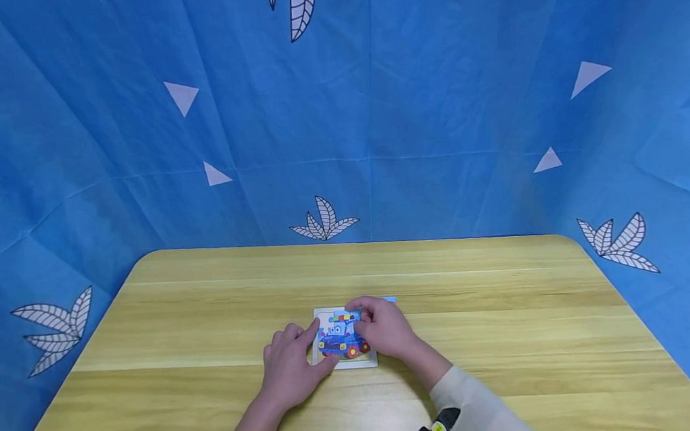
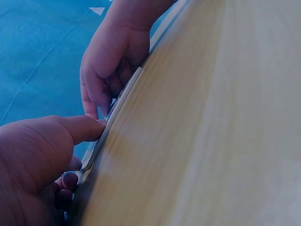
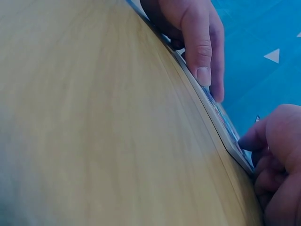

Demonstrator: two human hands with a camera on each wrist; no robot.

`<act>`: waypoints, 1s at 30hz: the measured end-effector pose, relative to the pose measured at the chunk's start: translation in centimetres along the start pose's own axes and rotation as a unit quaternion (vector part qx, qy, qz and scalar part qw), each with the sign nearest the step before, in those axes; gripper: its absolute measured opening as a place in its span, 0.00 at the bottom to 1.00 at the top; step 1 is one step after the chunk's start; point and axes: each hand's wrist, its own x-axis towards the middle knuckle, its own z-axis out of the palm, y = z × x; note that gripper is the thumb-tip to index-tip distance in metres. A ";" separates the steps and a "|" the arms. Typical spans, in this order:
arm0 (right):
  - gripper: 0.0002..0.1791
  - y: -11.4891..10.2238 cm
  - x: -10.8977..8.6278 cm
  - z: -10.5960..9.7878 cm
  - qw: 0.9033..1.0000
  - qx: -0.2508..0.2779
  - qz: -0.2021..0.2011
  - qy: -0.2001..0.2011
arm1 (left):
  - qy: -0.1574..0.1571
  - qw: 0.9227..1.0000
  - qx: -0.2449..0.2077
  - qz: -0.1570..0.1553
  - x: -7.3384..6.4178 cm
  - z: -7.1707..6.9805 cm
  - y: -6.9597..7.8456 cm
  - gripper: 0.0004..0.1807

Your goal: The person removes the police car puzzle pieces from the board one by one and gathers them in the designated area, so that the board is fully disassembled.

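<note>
A small flat jigsaw puzzle with a blue cartoon car and a pale frame lies on the table. My left hand holds its left part, thumb on the front edge and index finger along the left side. In the left wrist view that thumb presses the frame from above. Over the upper right of the picture, my right hand has thumb and index finger curled together at a puzzle piece, mostly hidden by the fingers. The right wrist view shows the right hand at the near end of the puzzle, its other fingers curled in.
A flat light-blue piece shows just behind the right hand. The wooden table has rounded far corners and meets a blue patterned curtain. A black strap with a yellow mark sits on the right sleeve.
</note>
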 end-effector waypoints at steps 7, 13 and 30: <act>0.12 0.0 0.0 0.1 1.000 -0.003 0.002 0.002 | -0.001 1.000 0.002 0.000 -0.1 0.0 0.0 0.42; 0.11 -0.2 0.0 0.1 1.000 0.005 0.002 0.005 | -0.002 1.000 0.006 0.001 0.0 -0.1 0.1 0.42; 0.10 -0.2 -0.2 0.0 0.999 0.041 0.029 0.011 | -0.001 1.000 0.004 0.001 -0.1 -0.2 0.3 0.42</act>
